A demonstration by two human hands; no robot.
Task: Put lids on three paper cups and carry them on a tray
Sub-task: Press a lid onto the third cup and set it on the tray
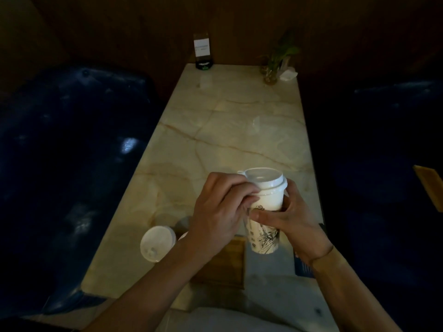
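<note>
A white paper cup point(265, 233) with dark drawings on its side is held up over the marble table point(230, 130). My right hand point(293, 224) grips its middle from the right. A white plastic lid point(263, 178) sits on the cup's rim, and my left hand point(220, 212) holds the lid's left edge with curled fingers. A second cup with a white lid point(157, 243) stands on the table to the left, beside my left forearm. A wooden tray point(227, 264) lies under my arms near the table's front edge, mostly hidden.
Dark blue padded seats point(72, 164) flank the table on both sides. At the far end stand a small sign holder point(203, 52), a potted plant point(275, 65) and a tissue point(288, 74). Another wooden piece point(429, 183) shows at the right.
</note>
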